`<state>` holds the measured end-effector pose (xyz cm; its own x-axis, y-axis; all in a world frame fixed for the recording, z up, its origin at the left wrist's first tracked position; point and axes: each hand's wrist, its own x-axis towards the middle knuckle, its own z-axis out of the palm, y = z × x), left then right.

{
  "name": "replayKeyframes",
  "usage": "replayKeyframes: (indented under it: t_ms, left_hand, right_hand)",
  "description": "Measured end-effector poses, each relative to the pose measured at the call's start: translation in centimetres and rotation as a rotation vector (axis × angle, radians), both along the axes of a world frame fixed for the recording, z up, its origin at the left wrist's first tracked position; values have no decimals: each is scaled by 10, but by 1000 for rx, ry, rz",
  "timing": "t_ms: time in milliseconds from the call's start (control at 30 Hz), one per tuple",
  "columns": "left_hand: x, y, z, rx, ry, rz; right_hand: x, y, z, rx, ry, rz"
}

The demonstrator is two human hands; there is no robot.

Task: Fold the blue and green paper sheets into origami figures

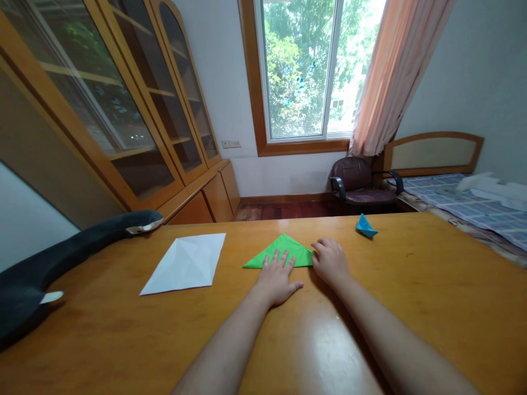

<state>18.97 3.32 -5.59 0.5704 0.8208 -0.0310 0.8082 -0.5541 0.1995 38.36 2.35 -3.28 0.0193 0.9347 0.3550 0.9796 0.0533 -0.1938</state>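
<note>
A bright green sheet of paper (284, 244), folded into a triangle, lies on the wooden table (308, 351) with its peak pointing away from me. Fingers spread, my left hand (276, 280) rests flat on the triangle's near edge. My right hand (330, 260) is closed at the right corner of the green paper, thumb and fingers pinching it; the very tip is hidden behind the fingers.
To the left lies a creased white paper sheet (185, 263). A small blue folded paper boat (365, 226) stands at the far right of the table. A black curved object (78, 247) occupies the left edge. Beyond are a chair (358, 178) and a bed (486, 203).
</note>
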Motion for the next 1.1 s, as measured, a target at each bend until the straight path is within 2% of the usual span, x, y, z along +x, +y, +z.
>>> replayKeyframes:
  t_ms: [67, 200, 467, 667, 833, 1100]
  left_hand:
    - [0, 0, 1, -4, 4, 0]
    - [-1, 1, 1, -13, 12, -2]
    - [-1, 2, -1, -20, 27, -5]
    - [-1, 3, -3, -29, 15, 5]
    - [-1, 3, -1, -35, 16, 5]
    - [-1, 2, 2, -43, 8, 13]
  right_hand:
    - [-10, -6, 3, 9, -12, 120]
    - [-30, -13, 1, -94, -53, 316]
    - [-38, -15, -4, -204, -64, 442]
    - [-43, -23, -2, -243, -37, 389]
    - [-46, -28, 0, -303, -100, 278]
    - [-29, -35, 14, -416, -190, 101]
